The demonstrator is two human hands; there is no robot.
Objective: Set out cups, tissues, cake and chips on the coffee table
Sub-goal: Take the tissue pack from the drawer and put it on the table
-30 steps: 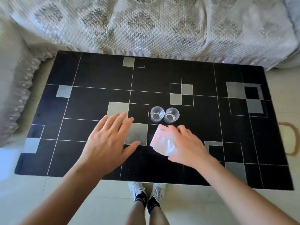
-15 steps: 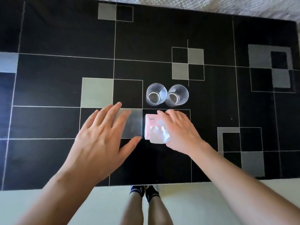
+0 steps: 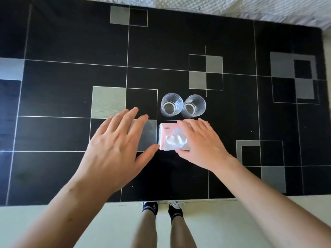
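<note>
Ideally the right hand (image 3: 200, 144), gripping the tissues (image 3: 170, 138) just beside the open, empty left hand (image 3: 116, 147), squares them on the worktop (image 3: 53, 42) without nudging the cups (image 3: 182, 106) beyond its fingertips.

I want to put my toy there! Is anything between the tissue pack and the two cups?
No. In the head view, only a thin strip of bare black table separates the tissue pack from the left cup and right cup.
</note>
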